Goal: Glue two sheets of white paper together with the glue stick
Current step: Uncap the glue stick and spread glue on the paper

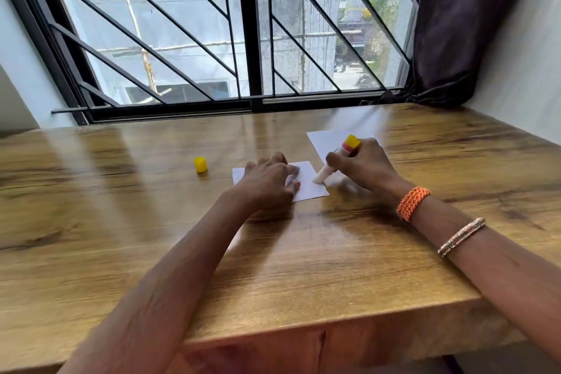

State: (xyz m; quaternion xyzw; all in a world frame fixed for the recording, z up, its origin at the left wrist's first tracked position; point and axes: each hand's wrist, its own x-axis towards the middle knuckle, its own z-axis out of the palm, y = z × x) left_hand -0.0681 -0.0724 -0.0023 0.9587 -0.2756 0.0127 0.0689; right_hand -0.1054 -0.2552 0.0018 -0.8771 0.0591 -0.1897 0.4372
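A small white paper sheet (pixel 309 188) lies flat in the middle of the wooden table (pixel 151 222). My left hand (pixel 267 184) presses down on its left part, fingers spread. My right hand (pixel 361 165) grips an uncapped glue stick (pixel 334 162) with a yellow end, tilted, its white tip touching the right side of that sheet. A second white sheet (pixel 326 140) lies just behind, partly hidden by my right hand. The glue stick's yellow cap (pixel 200 164) stands on the table to the left of the sheets.
A barred window (pixel 249 33) runs along the table's far edge. A dark curtain (pixel 461 24) hangs at the back right, beside a white wall (pixel 528 55). The table's front edge is close below my forearms.
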